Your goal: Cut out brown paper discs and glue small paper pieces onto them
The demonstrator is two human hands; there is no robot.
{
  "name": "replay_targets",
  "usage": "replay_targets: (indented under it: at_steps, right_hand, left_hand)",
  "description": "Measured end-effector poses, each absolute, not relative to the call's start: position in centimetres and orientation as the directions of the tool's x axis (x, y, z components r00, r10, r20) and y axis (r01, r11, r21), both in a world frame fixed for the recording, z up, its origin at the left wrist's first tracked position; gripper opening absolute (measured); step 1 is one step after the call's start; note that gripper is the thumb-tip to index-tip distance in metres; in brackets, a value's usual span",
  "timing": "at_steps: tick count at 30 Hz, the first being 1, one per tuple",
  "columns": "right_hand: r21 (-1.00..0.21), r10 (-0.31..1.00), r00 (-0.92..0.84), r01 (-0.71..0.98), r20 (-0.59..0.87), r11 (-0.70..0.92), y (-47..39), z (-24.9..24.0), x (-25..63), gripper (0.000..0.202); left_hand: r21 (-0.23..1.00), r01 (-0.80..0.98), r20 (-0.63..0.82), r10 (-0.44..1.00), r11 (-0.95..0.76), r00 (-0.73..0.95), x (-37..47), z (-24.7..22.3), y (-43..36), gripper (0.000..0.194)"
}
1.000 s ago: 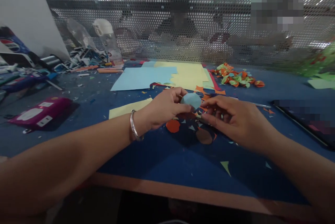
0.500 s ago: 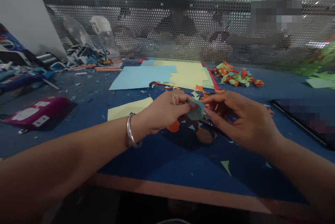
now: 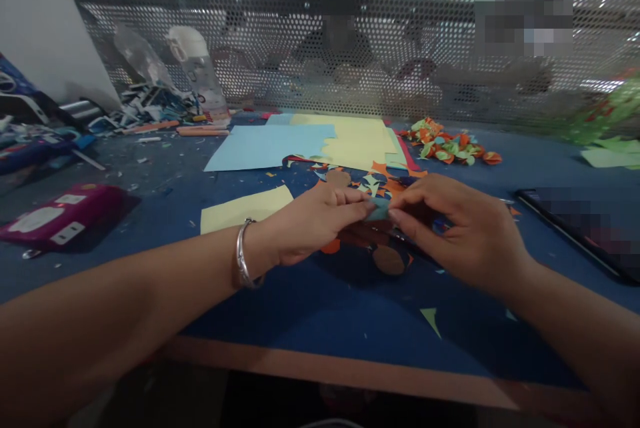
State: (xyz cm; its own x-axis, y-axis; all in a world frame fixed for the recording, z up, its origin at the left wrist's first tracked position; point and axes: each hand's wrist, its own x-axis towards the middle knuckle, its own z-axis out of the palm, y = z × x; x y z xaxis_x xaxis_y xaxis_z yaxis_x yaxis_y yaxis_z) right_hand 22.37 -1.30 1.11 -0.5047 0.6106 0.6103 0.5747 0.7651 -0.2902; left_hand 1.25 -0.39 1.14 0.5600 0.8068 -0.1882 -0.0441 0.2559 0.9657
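A small piece of light blue paper (image 3: 379,209) is pinched between my two hands above the table. My left hand (image 3: 327,218), with a silver bracelet at its wrist, grips the paper's left side between thumb and fingers. On the opposite side, the thumb and index finger of my right hand (image 3: 450,228) close on its edge. A dark slim tool, partly hidden, lies beneath my right hand. Under the paper are a brown disc (image 3: 390,259) and an orange paper piece (image 3: 330,246). Orange and pale green paper scraps (image 3: 373,185) lie just behind my hands.
Blue and yellow sheets (image 3: 270,147) lie at the back, with a heap of folded orange and green paper pieces (image 3: 450,141) to their right. A phone (image 3: 575,235) is far right. A magenta packet (image 3: 65,215) and a clear bottle (image 3: 203,78) stand left.
The blue paper has gone from a broad, tilted face to a narrow, folded-looking strip between my fingers. My left hand has shifted slightly, uncovering another brown disc behind it.
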Motion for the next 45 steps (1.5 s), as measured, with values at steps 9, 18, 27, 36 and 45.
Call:
replay_targets:
  at_steps: [9, 18, 27, 36, 45]
  right_hand:
    - [-0.384, 0.696, -0.446, 0.605, 0.563, 0.698, -1.5, 1.1, 22.4, 0.010]
    - [-0.405, 0.709, -0.448, 0.600, 0.545, 0.690, -1.5, 1.1, 22.2, 0.010]
    - [-0.414, 0.733, -0.440, 0.622, 0.519, 0.665, -1.4, 0.9, 22.5, 0.001]
    - [-0.378, 0.714, -0.499, 0.617, 0.491, 0.690, -1.5, 1.4, 22.2, 0.011]
    - [-0.513, 0.780, -0.460, 0.588, 0.425, 0.626, -1.5, 1.2, 22.2, 0.015]
  left_hand:
    - [0.976, 0.183, -0.015, 0.810, -0.115, 0.586, 1.1, 1.4, -1.0, 0.012]
    - [0.949, 0.268, -0.011, 0.834, -0.164, 0.551, 1.1, 0.9, -0.7, 0.018]
    - [0.937, 0.286, 0.010, 0.831, -0.203, 0.555, 1.0, 0.5, -0.5, 0.015]
    - [0.821, 0.420, 0.134, 0.845, -0.387, 0.517, 0.7, 0.9, -0.7, 0.018]
    - [0.804, 0.455, 0.123, 0.856, -0.383, 0.503, 0.1, 1.2, -0.5, 0.019]
